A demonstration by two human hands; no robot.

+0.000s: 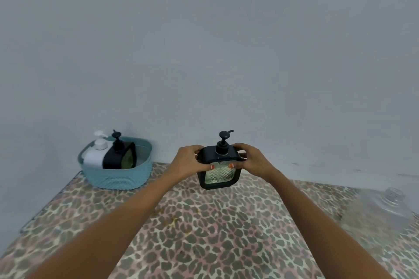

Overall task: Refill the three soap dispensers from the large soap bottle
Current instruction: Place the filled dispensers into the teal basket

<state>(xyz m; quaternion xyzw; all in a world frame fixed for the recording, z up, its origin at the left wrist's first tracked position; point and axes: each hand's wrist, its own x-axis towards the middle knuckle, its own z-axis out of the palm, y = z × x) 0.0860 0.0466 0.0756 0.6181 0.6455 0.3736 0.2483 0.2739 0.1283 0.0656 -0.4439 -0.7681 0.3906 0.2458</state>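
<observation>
Dispenser [218, 166] clamped at upper corners by left hand [189, 162] and right hand [254, 159] | rigid, glass-like panel judged fragile, slippery | 2 more in far-left basket [118, 179].

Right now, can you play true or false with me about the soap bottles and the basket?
1. Both hands hold the black dispenser. True: the left hand and right hand are on its sides.
2. The blue basket is empty. False: a white dispenser and another black dispenser stand in it.
3. The held dispenser's pump is off. False: the pump is on top.
4. The basket sits to the person's left. True.
5. The large clear bottle is in the basket. False: it is on the cloth at the far right.
</observation>
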